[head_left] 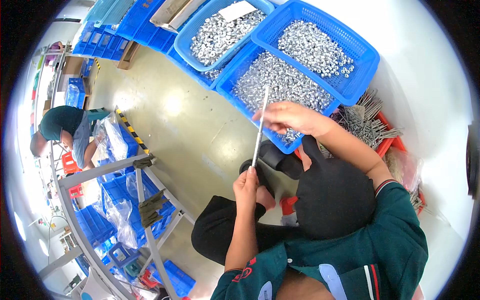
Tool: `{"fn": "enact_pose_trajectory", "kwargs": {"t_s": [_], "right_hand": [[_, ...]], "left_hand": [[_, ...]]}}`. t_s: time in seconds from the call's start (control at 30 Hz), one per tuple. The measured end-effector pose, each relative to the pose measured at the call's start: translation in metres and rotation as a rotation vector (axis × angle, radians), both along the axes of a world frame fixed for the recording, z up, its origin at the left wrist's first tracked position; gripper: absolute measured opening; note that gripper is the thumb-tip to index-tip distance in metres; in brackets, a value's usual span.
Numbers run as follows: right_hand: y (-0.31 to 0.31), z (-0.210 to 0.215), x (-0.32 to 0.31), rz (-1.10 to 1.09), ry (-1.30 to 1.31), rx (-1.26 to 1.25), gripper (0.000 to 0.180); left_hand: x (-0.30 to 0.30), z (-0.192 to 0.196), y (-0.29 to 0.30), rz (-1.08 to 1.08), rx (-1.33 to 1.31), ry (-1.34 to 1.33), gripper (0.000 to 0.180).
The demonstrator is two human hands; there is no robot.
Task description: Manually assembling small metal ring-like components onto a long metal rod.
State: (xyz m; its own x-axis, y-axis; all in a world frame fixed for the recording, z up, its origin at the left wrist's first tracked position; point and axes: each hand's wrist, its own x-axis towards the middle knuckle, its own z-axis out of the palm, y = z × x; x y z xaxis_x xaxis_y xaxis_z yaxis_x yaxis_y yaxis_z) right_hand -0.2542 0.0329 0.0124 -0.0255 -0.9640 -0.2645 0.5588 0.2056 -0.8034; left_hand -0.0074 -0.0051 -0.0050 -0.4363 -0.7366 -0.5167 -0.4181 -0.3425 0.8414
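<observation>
My left hand [245, 186] is closed round the lower end of a thin, silvery metal rod [258, 142], which points up and away from me. Next to the upper half of that rod is my right hand [286, 118], its fingers curled but smeared by motion; whether they pinch anything cannot be made out. Beneath and beyond the right hand, a blue plastic basket [239, 106] is filled with small shiny metal pieces [272, 75]. Another blue basket [367, 55] rests partly over it, holding similar pieces [310, 47].
A lighter blue basket [182, 47] of metal pieces carries a white card [237, 10]. Bundles of metal rods [362, 122] lie in a red crate [385, 145] at right. On the left stand a grey metal frame [107, 167] and blue crates [112, 192]; another person [65, 125] bends beyond.
</observation>
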Motion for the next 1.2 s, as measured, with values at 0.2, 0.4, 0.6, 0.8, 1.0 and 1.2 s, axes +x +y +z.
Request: {"fn": "enact_pose_trajectory", "kwargs": {"t_s": [0.2,0.4,0.6,0.8,1.0,1.2], "right_hand": [[0.001,-0.033,-0.018,-0.214,-0.225,0.049,0.019],[-0.001,-0.025,-0.03,-0.389,-0.334,0.086,0.021],[0.001,-0.025,-0.036,-0.333,-0.422,-0.037,0.019],[-0.002,-0.02,-0.033,-0.408,0.065,-0.022,0.016],[-0.006,-0.022,-0.016,-0.281,0.224,0.099,0.015],[0.0,-0.033,0.011,0.083,-0.133,0.134,0.024]], "left_hand": [[-0.001,0.004,0.0,0.024,0.032,0.027,0.037],[-0.002,0.008,0.001,0.02,0.04,-0.035,0.038],[-0.001,0.002,0.004,-0.021,-0.003,-0.006,0.034],[0.0,-0.001,0.005,-0.029,-0.046,-0.029,0.035],[0.003,-0.006,0.003,-0.036,-0.038,-0.033,0.036],[-0.004,0.001,0.001,0.023,0.029,-0.02,0.038]]}}
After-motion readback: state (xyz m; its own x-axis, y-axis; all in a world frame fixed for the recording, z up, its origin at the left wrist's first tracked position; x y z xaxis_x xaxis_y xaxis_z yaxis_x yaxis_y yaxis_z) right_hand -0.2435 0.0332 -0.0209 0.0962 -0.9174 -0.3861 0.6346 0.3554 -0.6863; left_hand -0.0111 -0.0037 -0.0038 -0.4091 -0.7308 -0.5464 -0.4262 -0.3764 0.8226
